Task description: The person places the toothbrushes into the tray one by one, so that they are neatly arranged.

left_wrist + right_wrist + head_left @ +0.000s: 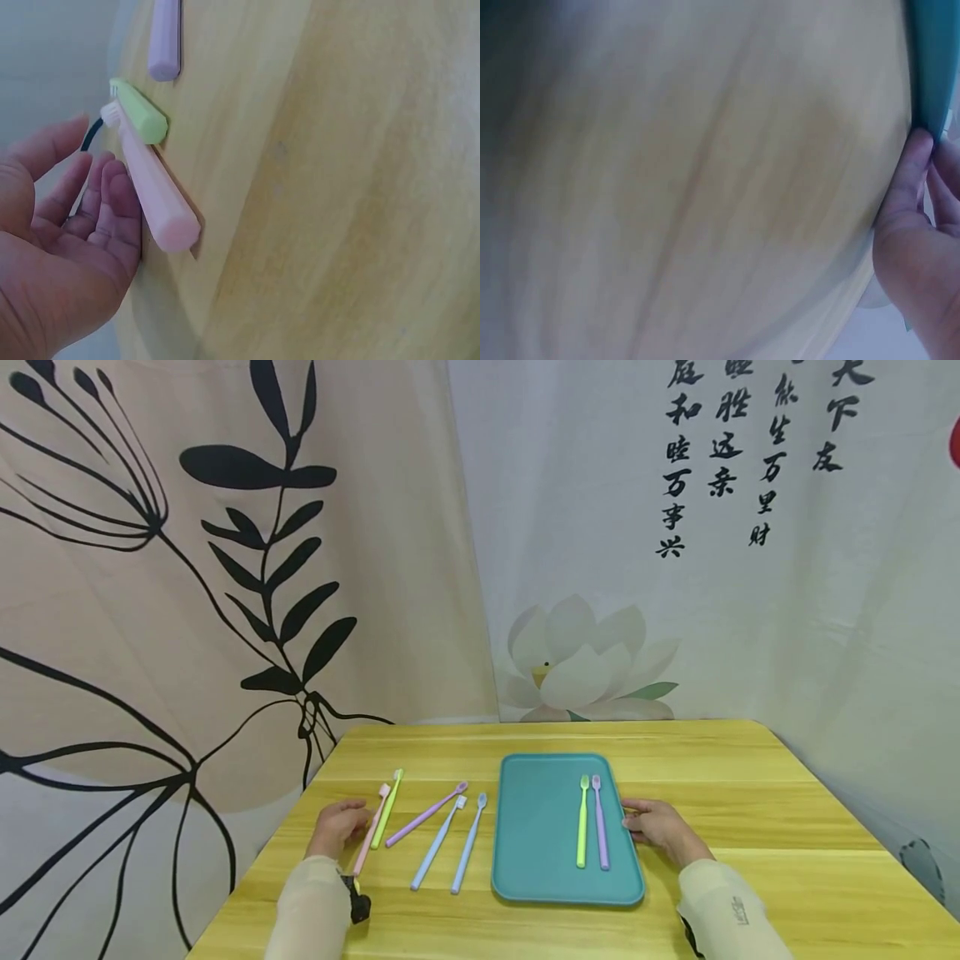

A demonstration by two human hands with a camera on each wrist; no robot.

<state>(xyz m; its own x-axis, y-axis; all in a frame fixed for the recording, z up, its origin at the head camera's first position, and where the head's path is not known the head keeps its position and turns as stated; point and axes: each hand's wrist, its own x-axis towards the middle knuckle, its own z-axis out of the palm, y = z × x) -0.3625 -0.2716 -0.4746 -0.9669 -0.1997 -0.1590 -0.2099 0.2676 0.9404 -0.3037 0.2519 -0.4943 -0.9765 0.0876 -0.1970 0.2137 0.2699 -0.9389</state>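
In the head view my left hand (341,828) lies just left of a pink toothbrush (372,828), its fingers loosely bent around nothing. The left wrist view has that hand (71,225) beside the pink handle (161,199); whether the fingers touch it, I cannot tell. A light green toothbrush (387,810) lies right behind the pink one. At the right, my right hand (663,829) holds the edge of a teal tray (536,827) between thumb and fingers. On the tray are a green toothbrush (582,822) and a purple toothbrush (602,827), side by side, heads away from me.
Between the left hand and the tray, a purple toothbrush (425,816) lies slanted near two blue toothbrushes (437,846). Everything rests on a yellow wooden table (712,760). A printed curtain (405,568) hangs behind the table.
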